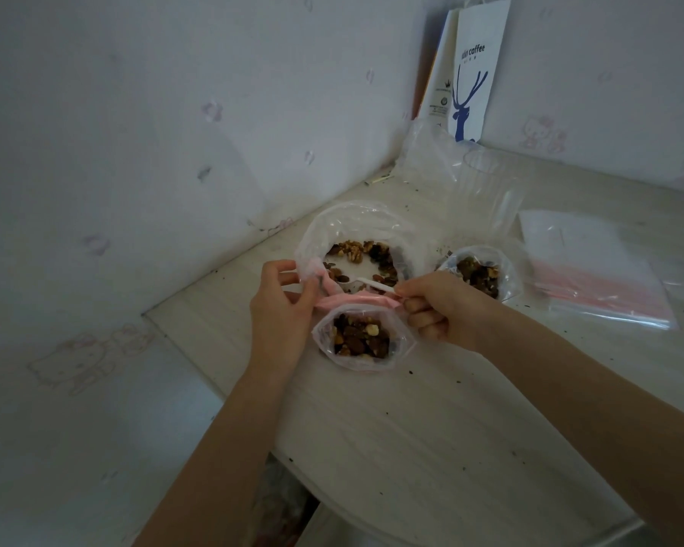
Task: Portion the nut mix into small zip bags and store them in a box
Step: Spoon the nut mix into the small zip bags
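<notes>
Two hands [281, 305] [439, 305] pinch one zip bag [362, 343].

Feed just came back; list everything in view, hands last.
Large nut-mix bag: one, clear, open, table centre.
Spoon: one, white, lying in the large bag.
Near zip bag: one, clear with pink strip, filled, in front of the large bag.
Second zip bag: one, clear, filled, right of the large bag.
Empty zip bags: a stack, clear with pink strips, far right.
Clear wrapping: crumpled, behind the large bag.
Paper bag: one, white with blue deer, against the wall.
Table: one, pale wood-grain.
Left hand: pinches the near bag's strip, left end.
Right hand: pinches its right end.
</notes>
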